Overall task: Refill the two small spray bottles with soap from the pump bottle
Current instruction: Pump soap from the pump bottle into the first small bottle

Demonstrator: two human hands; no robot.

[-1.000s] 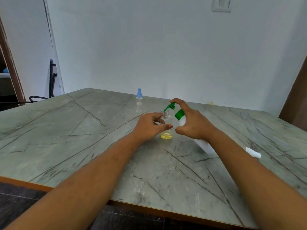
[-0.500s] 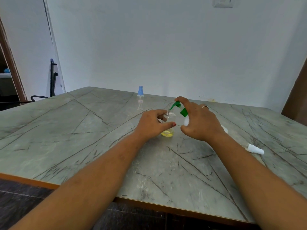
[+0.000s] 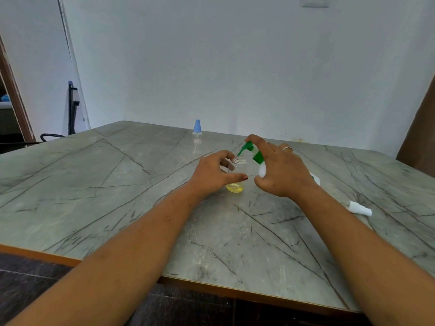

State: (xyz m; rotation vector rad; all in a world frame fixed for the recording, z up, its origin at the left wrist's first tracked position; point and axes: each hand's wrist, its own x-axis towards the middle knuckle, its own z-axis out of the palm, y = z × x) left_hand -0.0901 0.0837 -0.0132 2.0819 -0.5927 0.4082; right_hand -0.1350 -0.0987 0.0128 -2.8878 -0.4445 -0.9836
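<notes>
A small clear spray bottle [image 3: 237,171] stands uncapped on the table, with a little yellow soap at its bottom. My left hand [image 3: 213,172] grips it from the left. My right hand [image 3: 281,170] holds the white pump bottle [image 3: 262,170], tilted toward the small bottle. Its green pump head [image 3: 247,148] points down at the open neck, and my forefinger rests on top of it. A second small clear bottle with a blue sprayer [image 3: 197,134] stands farther back. A white spray cap [image 3: 359,208] lies on the table at the right.
The grey marble table [image 3: 94,196] has an orange front edge and a dark floor below it. A white wall stands behind. A black chair [image 3: 70,114] stands at the far left. A brown door edge [image 3: 421,137] is at the right.
My right hand has raised the pump bottle's body off the table and my fingers have spread. The view has shifted slightly. The soap level looks the same.
</notes>
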